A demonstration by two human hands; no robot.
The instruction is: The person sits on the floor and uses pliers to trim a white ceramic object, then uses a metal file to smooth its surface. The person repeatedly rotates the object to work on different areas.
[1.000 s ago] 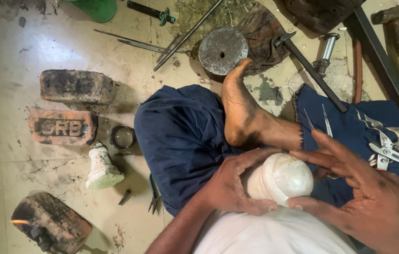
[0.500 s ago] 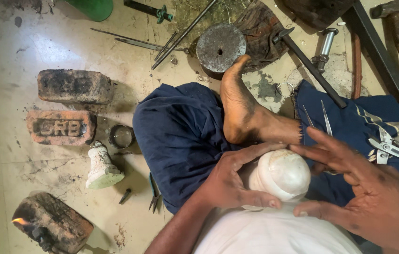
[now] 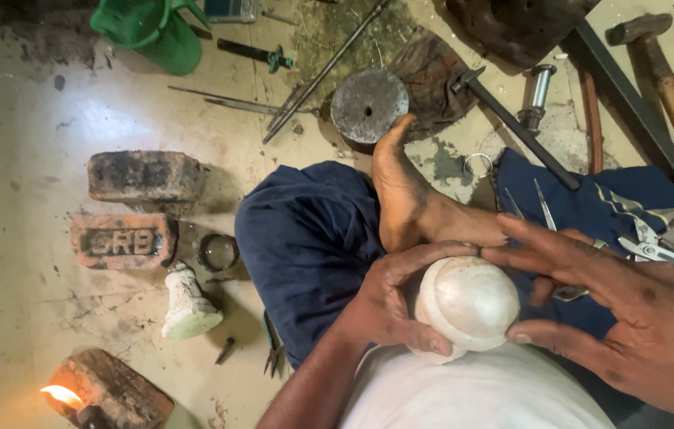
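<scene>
White mould [image 3: 468, 306], bare foot [image 3: 400, 195], bricks [image 3: 145, 176]

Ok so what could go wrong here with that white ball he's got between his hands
The white ball is gripped only by the left hand; the right hand is spread open at its side, so it might slip and drop onto the bare foot. A lit flame burns on the floor by the bricks. Pliers and pointed tools lie on the cloth near the right hand.
</scene>
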